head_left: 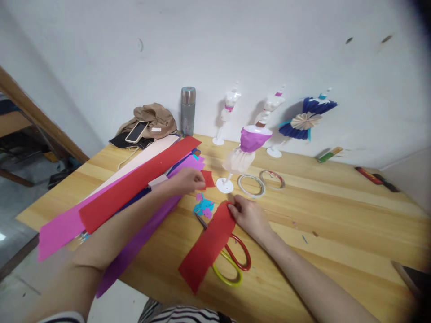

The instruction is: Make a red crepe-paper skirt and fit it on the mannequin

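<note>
My right hand pinches the upper end of a red crepe paper strip. The strip slants across a pair of scissors with one red handle and one yellow handle, hiding their middle. My left hand has its fingers closed at the edge of a small red paper piece; its fingertips overlap that piece. Small blue and purple cut-outs lie between my hands. Just beyond stands a small dress form with a purple top and pale skirt on a white round base.
Long red, pink and purple paper sheets lie under my left forearm. Two tape rolls are right of the dress form. Along the wall stand a grey flask and three more forms, one in blue. A phone rests on brown cloth.
</note>
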Demonstrator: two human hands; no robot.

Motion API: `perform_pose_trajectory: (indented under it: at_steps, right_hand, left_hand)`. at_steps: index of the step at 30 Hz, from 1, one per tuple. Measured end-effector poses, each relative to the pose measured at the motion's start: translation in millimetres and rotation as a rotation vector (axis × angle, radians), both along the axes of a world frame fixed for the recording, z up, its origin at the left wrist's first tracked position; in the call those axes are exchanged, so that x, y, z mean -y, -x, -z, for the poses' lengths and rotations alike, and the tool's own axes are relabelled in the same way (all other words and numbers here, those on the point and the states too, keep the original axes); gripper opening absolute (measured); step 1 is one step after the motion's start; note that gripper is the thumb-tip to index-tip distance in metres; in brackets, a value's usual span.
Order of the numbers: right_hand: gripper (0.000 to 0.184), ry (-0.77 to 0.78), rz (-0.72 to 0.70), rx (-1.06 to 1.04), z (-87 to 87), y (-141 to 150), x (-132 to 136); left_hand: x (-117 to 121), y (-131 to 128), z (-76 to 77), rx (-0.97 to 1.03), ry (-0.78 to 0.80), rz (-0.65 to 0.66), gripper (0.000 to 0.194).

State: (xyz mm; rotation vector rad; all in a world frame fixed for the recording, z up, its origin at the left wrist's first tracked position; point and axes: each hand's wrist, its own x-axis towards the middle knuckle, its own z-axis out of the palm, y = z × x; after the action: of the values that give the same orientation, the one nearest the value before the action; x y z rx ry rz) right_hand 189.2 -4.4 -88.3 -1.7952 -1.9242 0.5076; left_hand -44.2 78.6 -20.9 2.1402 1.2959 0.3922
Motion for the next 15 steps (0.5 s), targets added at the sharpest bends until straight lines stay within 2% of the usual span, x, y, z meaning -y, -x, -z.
perform_pose_trajectory:
  at_steps: [3, 5, 7, 10, 12, 15]
  right_hand:
    - [0.020, -0.025, 0.000, -0.072, -2.4, -2, 1]
    - [0.023, -0.064, 0.025, -0.151, -7.8, -4, 1]
    - [0.026, -0.122, 0.089, -0.296, -15.9, -8, 0]
    - [0.026, -0.229, 0.175, -0.538, -29.6, -16, -4]
    - [0.026, -0.270, 0.179, -0.605, -37.4, -21, -8]
    - [0.026, -0.281, 0.168, -0.636, -45.2, -27, -16]
  left_hand:
    - [27, -28, 10.1, 0.046, 0.101, 0.067, 0.032]
    - [37, -38, 10.1, 0.117, 0.208, 0.077, 0.041]
    - [37, -39, 4.8, 0.123, 0.283, 0.135, 0.033]
    - [26, -32, -8.3, 0.099, 0.350, 0.253, 0.022]
    - [15, -26, -18.3, 0.129, 0.307, 0.264, 0.018]
    - [-5, -22, -34.9, 0.136, 0.072, 0.250, 0.010]
